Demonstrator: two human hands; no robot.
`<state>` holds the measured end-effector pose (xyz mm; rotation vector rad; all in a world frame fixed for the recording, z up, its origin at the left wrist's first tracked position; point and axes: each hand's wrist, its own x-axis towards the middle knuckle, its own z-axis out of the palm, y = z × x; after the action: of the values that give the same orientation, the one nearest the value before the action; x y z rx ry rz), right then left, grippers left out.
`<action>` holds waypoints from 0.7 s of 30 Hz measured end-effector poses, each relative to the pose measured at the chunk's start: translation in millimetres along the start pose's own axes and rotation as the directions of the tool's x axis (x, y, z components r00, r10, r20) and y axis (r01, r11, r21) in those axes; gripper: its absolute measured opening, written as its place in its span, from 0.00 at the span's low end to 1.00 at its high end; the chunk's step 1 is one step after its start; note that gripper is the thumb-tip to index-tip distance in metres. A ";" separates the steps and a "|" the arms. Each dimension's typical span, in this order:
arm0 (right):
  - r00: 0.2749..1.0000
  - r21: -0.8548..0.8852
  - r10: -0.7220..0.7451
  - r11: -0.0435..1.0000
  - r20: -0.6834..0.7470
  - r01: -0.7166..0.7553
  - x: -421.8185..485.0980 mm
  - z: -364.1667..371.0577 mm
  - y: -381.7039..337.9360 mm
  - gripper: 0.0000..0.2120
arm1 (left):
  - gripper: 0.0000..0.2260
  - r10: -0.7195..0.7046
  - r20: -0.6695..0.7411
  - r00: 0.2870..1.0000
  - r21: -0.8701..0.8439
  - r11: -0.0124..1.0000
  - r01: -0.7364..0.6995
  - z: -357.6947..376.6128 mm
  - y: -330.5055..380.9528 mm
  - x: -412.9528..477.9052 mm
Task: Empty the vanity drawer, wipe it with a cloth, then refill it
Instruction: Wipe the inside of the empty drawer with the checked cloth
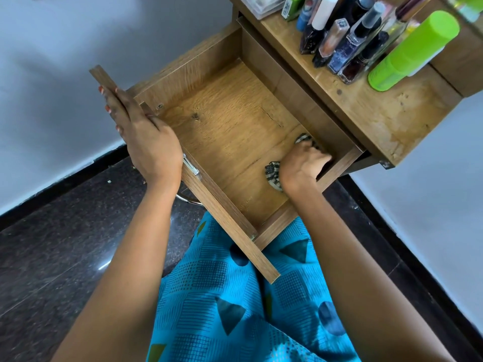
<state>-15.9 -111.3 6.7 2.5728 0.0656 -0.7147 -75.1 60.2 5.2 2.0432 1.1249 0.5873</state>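
Observation:
The wooden vanity drawer (230,118) stands pulled out over my lap, with nothing on its floor except the cloth. My right hand (303,165) is shut on a black-and-white patterned cloth (273,175) and presses it onto the drawer floor by the right wall. My left hand (149,142) grips the drawer's front panel (109,84) at its upper left end, fingers wrapped over the outer face. Several bottles (347,40) and a green can (415,48) stand on the vanity top (379,116).
A clear plastic box (261,3) sits at the back of the vanity top. A metal handle (190,164) shows on the drawer front below my left wrist. White walls flank the vanity, above a dark stone floor (65,244). My blue patterned garment (235,309) lies under the drawer.

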 end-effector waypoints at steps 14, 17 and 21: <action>0.995 -0.059 -0.084 0.995 -0.058 0.081 11.5 -6.7 11.4 0.16 | 0.23 0.005 0.006 1.000 0.008 1.000 -0.005 -0.3 -1.0 -1.0; 0.989 -0.015 -0.106 0.994 -0.099 0.105 4.1 -0.3 1.3 0.14 | 0.23 -0.006 -0.001 1.000 0.006 1.000 0.006 -0.7 -0.3 -0.7; 0.978 0.015 -0.161 0.986 -0.135 0.164 1.8 5.3 -1.1 0.13 | 0.23 0.003 0.003 1.000 0.013 1.000 -0.003 -1.8 1.5 -2.6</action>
<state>-17.0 -112.8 1.4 2.6595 0.3148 -0.6038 -76.9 58.1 7.4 2.0563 1.1273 0.5798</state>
